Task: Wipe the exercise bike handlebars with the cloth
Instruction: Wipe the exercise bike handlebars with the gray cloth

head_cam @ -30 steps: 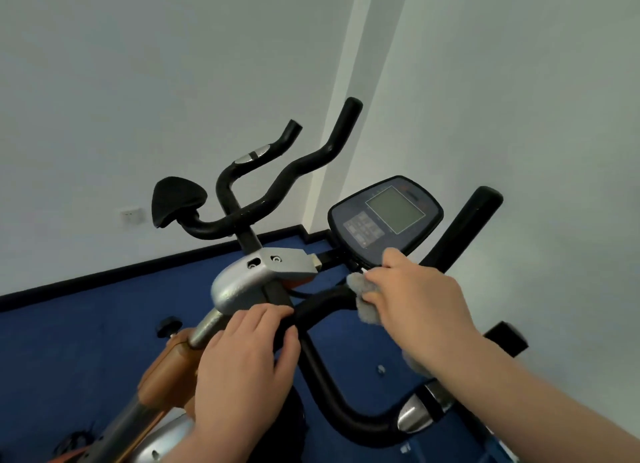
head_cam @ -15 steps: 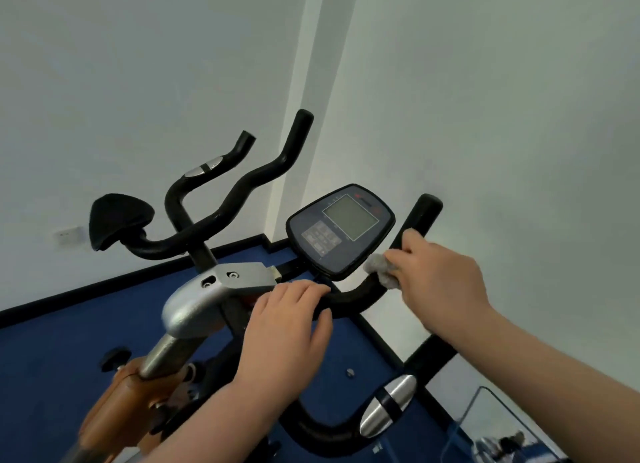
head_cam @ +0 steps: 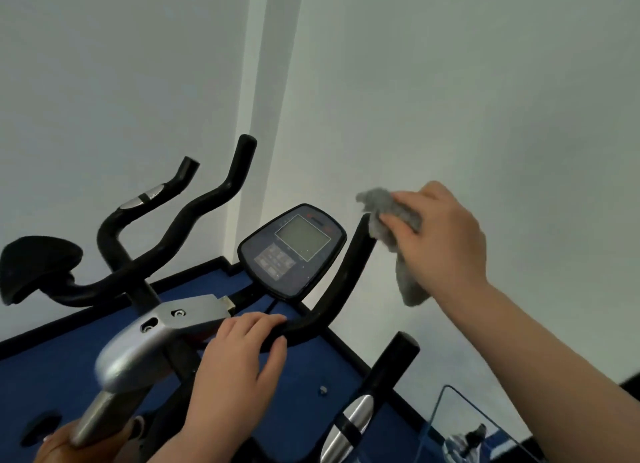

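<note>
The exercise bike's black handlebars curve up on the right of the console. My right hand holds a grey cloth bunched over the top end of the right upright bar; a tail of cloth hangs down below the hand. My left hand grips the horizontal part of the bar just below the console, fingers wrapped over it. The left-hand bars rise further back, untouched.
A black pad sticks out at far left. A lower bar with a silver sensor rises at the bottom right. A glass panel sits in the lower right corner. White walls meet close behind; the floor is blue.
My right hand has slid the cloth up the right bar, from its bend beside the console to its top end. The left hand keeps its grip. The view has tilted upward.
</note>
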